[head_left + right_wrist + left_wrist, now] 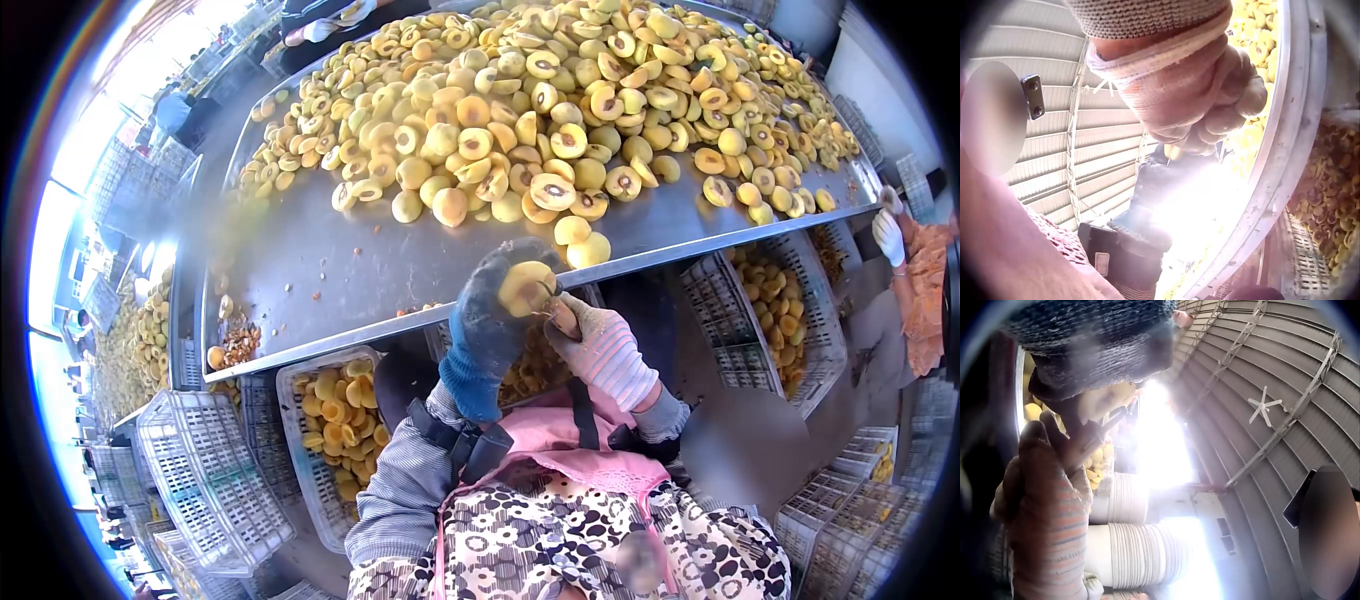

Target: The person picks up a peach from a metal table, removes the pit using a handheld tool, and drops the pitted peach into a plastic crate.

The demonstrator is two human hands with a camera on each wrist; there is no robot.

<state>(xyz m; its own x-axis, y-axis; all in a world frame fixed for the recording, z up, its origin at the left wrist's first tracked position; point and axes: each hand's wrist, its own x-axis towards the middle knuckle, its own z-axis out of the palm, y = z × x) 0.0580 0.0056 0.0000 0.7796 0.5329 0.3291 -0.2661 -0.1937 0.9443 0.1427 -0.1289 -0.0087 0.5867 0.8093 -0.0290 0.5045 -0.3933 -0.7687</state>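
Note:
In the head view the left hand [487, 325], in a dark blue glove, grips a halved yellow fruit [527, 288] above the near edge of the metal table. The right hand [602, 350], in a white and pink striped glove, holds a small tool with a wooden handle [566, 318] against that fruit. From the left wrist view, the tool's metal end [1114, 419] lies at the cut face of the fruit [1107, 399], beside the blue glove [1094, 362]. In the right wrist view the right hand [1191, 100] has curled fingers; bright glare hides part of the left hand.
A large heap of halved fruits [570, 130] covers the far part of the metal table [330, 270]. Crates of fruit stand below at left [300, 440] and right [822, 330]. Stacked empty crates [205, 470] are at the lower left. Another person [925, 290] stands at far right.

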